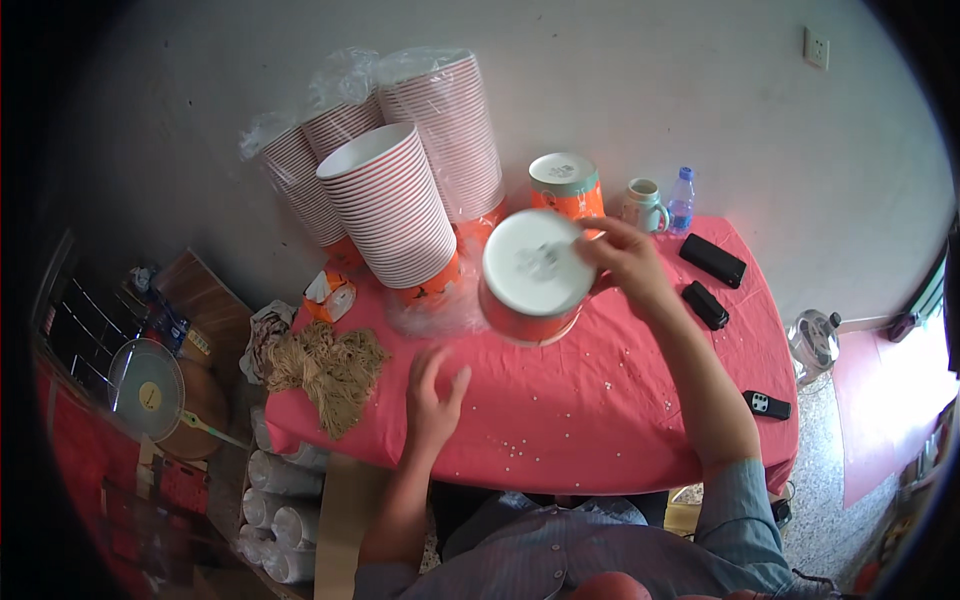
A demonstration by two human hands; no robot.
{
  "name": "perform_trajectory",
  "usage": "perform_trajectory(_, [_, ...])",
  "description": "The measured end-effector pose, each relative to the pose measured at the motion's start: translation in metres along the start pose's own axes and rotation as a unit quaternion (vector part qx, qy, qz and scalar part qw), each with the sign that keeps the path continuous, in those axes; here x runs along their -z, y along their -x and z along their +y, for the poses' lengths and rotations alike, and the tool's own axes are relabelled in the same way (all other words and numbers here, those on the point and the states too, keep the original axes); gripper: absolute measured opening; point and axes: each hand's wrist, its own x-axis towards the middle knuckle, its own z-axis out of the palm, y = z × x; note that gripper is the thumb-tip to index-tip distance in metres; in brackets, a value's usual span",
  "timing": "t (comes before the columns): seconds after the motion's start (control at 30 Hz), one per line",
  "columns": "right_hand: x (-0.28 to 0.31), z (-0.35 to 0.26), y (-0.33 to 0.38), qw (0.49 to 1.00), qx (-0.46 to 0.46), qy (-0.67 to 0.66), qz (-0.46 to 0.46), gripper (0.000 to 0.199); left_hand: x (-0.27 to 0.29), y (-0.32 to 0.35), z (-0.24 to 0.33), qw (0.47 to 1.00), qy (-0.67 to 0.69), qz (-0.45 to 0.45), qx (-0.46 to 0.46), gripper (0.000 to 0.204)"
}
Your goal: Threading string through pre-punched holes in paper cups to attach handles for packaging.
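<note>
My right hand [622, 250] grips an orange paper tub [538, 265] by its right side. This tub is upside down, its white base facing up, over the middle of the table; I cannot tell whether its rim touches the cloth. To its left and nearer me is my left hand [434, 402], holding nothing, with thumb and fingers apart. A tilted stack of nested paper tubs [390, 205] stands beyond that hand. Behind my right hand, another tub [568, 190] rests upside down.
A pink cloth [590, 440] with small white bits covers the table. At its left lies a beige string bundle [325, 375]; plastic-wrapped tub stacks [445, 130] lean behind. A mug [641, 205], a bottle [681, 200], black cases [712, 260] and a remote [768, 404] sit right.
</note>
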Motion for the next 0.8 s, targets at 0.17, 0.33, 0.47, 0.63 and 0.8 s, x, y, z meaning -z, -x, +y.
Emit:
perform_trajectory(0.17, [0.058, -0.031, -0.061, 0.976, 0.121, 0.025, 0.177, 0.049, 0.02, 0.062, -0.01, 0.988, -0.14, -0.013, -0.07, 0.037])
perform_trajectory(0.33, [0.071, -0.061, -0.142, 0.978, 0.099, -0.003, 0.181, 0.045, 0.019, 0.067, -0.021, 0.984, -0.162, -0.009, -0.076, 0.034])
perform_trajectory(0.47, [0.071, -0.055, -0.188, 0.983, 0.052, 0.015, 0.175, 0.037, 0.021, 0.071, -0.026, 0.987, -0.148, -0.004, -0.069, 0.032])
perform_trajectory(0.63, [0.071, -0.037, -0.221, 0.982, 0.002, 0.038, 0.183, 0.025, 0.023, 0.068, -0.02, 0.989, -0.134, -0.014, -0.062, 0.025])
perform_trajectory(0.8, [0.062, -0.019, -0.241, 0.981, -0.016, 0.058, 0.183, 0.019, 0.024, 0.066, -0.024, 0.99, -0.126, -0.021, -0.067, 0.026])
